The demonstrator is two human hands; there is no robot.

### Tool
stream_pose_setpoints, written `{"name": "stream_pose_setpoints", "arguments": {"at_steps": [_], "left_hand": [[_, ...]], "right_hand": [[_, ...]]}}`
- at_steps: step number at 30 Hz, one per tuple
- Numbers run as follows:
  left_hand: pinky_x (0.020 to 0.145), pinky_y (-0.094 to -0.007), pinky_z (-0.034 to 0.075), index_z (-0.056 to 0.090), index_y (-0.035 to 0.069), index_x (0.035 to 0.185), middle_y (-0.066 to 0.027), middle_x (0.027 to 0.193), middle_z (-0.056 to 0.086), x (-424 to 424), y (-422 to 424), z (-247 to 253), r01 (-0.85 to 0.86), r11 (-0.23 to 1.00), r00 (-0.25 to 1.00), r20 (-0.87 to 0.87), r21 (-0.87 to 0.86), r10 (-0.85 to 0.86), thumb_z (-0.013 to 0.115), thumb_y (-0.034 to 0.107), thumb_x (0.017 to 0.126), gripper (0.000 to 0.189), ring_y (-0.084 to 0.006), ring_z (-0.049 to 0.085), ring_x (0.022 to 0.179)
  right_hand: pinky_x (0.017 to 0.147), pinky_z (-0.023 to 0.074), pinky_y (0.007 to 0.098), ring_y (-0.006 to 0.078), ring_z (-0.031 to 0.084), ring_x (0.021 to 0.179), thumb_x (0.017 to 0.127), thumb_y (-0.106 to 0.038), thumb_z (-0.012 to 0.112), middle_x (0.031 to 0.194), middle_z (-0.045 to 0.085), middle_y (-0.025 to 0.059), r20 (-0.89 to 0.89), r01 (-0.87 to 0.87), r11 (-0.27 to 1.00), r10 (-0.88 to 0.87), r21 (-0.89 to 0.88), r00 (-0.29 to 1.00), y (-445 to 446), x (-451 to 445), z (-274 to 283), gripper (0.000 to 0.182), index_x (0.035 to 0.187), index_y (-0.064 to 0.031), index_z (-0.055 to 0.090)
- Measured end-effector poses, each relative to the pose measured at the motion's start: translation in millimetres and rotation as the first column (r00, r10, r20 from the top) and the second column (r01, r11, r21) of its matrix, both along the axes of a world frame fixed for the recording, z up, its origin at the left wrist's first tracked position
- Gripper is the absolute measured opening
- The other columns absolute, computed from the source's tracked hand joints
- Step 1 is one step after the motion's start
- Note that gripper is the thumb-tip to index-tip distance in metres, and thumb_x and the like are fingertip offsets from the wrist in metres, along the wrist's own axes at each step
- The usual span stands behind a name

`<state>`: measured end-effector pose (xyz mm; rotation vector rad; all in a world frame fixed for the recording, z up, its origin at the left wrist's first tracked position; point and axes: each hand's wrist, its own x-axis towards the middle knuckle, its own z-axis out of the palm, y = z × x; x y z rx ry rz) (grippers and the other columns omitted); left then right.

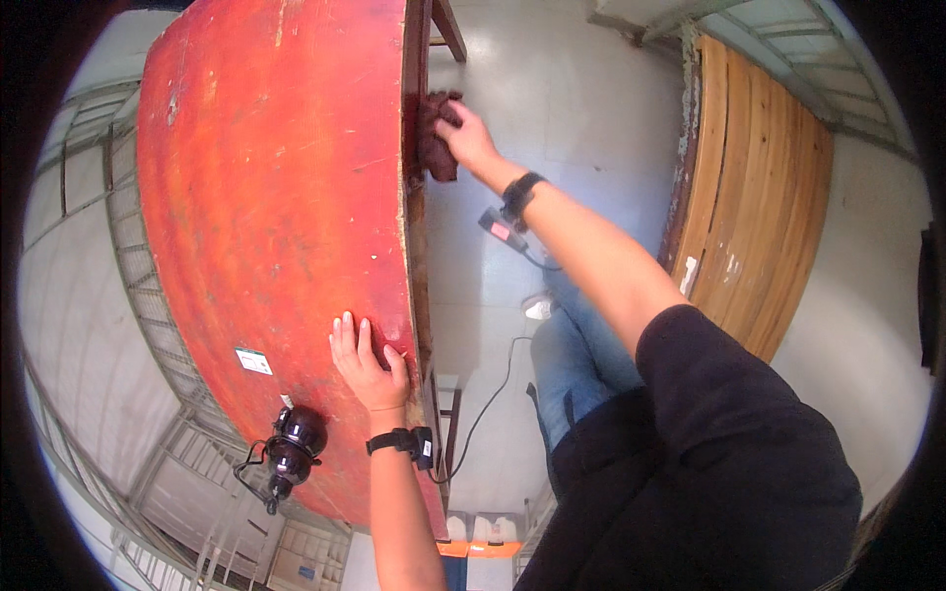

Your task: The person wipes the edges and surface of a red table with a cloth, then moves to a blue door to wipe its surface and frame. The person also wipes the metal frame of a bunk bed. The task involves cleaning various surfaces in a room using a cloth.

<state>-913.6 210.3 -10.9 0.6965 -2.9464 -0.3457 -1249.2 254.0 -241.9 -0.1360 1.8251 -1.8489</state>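
Note:
A dark brown cloth [439, 144] is bunched under the fingers of my right hand [465, 137], pressed to the side edge of a worn red wooden table [295, 185]. Blur softens the hand and the cloth a little. My left hand [371, 369] lies palm down with its fingers apart on the red tabletop, near the same edge, and holds nothing. Scratches and chipped paint mark the top. Close to my left hand stands a glossy dark gourd-shaped vessel [294, 447] with a thin cord or strap at its side.
A small white printed card or sticker [253, 361] is on the tabletop. A black cable [491, 414] hangs from my left wristband. Across the grey floor [502, 258] is a slatted wooden bench or bed [761, 185]. Boxes with orange parts [494, 533] stand beyond the table.

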Motion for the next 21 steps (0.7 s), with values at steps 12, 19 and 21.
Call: {"name": "stream_pose_setpoints", "arguments": {"at_steps": [12,19,21], "left_hand": [[0.117,-0.0557,0.026,0.049,0.003,0.135,-0.0196,0.15,0.043,2.2,0.9,-0.3,-0.016,1.0,1.0,-0.001,-0.002,0.016,0.054,0.014,0.087,0.05,-0.0403,0.037,0.14],[0.117,-0.0554,0.026,0.049,0.003,0.136,-0.0197,0.15,0.042,-0.1,-1.0,0.0,0.001,1.0,1.0,0.011,-0.004,-0.001,0.054,0.014,0.087,0.05,-0.041,0.037,0.14],[0.117,-0.0557,0.026,0.049,0.003,0.136,-0.0196,0.15,0.043,-0.5,-0.9,-0.8,-0.009,1.0,1.0,0.017,0.002,0.009,0.054,0.014,0.087,0.051,-0.0414,0.037,0.14]], "right_hand": [[0.089,0.0507,0.0326,0.0162,0.063,0.097,0.089,-0.007,0.067,0.109,0.069,0.0059,0.54,0.02,0.972,0.112,-0.233,0.834,31.8,84.3,46.9,0.033,0.121,-0.0026,0.061],[0.092,0.0494,0.0356,0.0196,0.062,0.105,0.09,-0.006,0.065,0.115,0.067,0.0079,0.648,0.009,0.989,0.088,-0.144,0.756,46.1,143.9,57.0,0.037,0.126,-0.0021,0.057],[0.093,0.049,0.0358,0.02,0.062,0.106,0.091,-0.007,0.063,0.116,0.067,0.008,0.694,0.021,0.988,0.093,-0.154,0.714,46.4,135.9,56.5,0.036,0.126,-0.0022,0.057]]}}
